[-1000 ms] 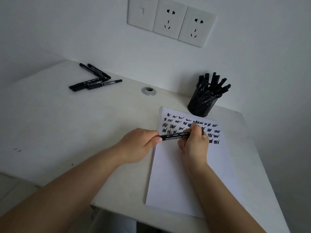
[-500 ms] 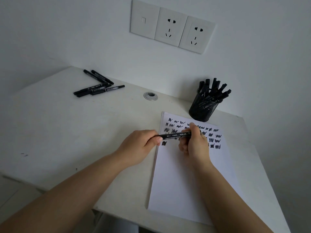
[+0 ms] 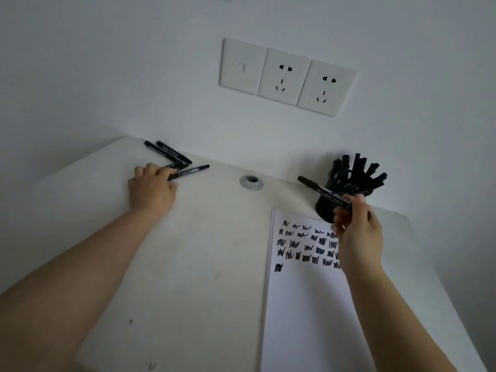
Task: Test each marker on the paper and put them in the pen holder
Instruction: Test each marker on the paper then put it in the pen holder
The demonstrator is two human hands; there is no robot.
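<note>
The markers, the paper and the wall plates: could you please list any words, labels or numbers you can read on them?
Nothing here can be read as text.
Marker in the right hand: white print on the barrel, too blurred to read.
Marker under the left hand: white print, too small to read.
Paper: only black test scribbles, no words.
Wall sockets: no lettering visible.

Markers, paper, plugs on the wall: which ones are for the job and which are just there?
For the job:
- marker in the right hand
- loose markers under the left hand
- paper
- pen holder

Just there:
- wall sockets
- round desk hole
</note>
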